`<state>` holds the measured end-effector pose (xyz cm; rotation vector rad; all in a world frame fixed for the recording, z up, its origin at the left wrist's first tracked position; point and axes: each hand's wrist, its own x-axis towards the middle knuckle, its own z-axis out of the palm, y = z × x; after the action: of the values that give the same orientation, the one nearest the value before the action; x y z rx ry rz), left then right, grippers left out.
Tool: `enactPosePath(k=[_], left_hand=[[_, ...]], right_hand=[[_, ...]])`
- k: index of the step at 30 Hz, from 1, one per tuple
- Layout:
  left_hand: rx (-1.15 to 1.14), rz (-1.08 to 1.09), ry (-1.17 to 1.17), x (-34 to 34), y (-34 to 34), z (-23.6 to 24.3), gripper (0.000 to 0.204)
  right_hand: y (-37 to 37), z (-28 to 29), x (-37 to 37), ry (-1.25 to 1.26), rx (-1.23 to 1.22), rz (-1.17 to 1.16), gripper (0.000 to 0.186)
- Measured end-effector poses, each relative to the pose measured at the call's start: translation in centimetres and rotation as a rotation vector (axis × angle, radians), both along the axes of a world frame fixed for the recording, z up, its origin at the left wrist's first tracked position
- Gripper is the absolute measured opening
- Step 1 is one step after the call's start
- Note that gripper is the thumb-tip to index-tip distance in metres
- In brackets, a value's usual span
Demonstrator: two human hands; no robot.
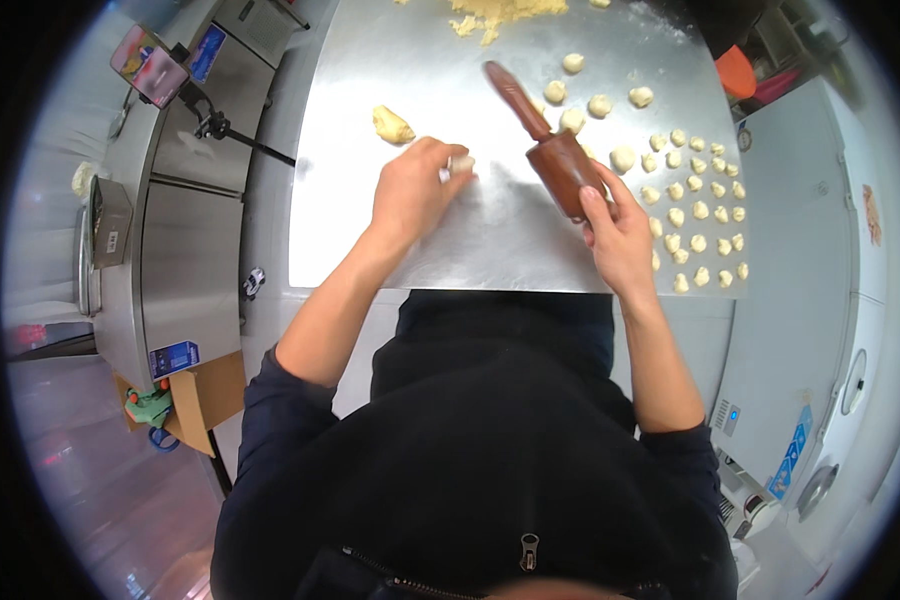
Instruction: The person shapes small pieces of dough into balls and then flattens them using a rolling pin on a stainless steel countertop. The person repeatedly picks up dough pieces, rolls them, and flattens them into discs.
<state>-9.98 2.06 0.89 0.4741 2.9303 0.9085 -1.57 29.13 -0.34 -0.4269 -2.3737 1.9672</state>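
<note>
My left hand (420, 185) is on the left-centre of the steel worktable (350, 220), its fingers closed on a small pale dough piece (460, 163). Just beyond it sits a yellow dough lump (392, 124). My right hand (615, 230) grips a dark wooden rolling pin (552, 165) by its barrel, tilted with one handle pointing up and leftward. Around and behind the pin are several larger dough balls (599, 106), some partly hidden by it. Rows of small dough pieces (701, 209) cover the table's right side.
Crumbly yellow dough (500, 15) lies at the far edge. Left are a steel counter (185, 250), a phone (148, 62) on a mount arm and a cardboard box (200, 400). Right stand a white appliance (790, 300) and an orange container (735, 70).
</note>
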Motion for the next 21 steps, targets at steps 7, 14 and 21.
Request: enactPosePath(k=[7, 14, 21], left_hand=[[-0.093, 0.069, 0.482, 3.0, -4.6, -0.2, 0.068], [-0.369, -0.104, 0.149, 9.7, -5.9, 0.8, 0.085], [0.283, -0.001, 0.356, -0.1, -4.2, -7.1, 0.07]], right_hand=[[-6.0, -0.9, -6.7, 0.229, 0.649, 0.325, 0.052], [-9.1, 5.6, 0.4, 0.202, 0.936, 0.841, 0.057], [-8.3, -2.1, -9.4, 0.092, 0.05, 0.188, 0.059]])
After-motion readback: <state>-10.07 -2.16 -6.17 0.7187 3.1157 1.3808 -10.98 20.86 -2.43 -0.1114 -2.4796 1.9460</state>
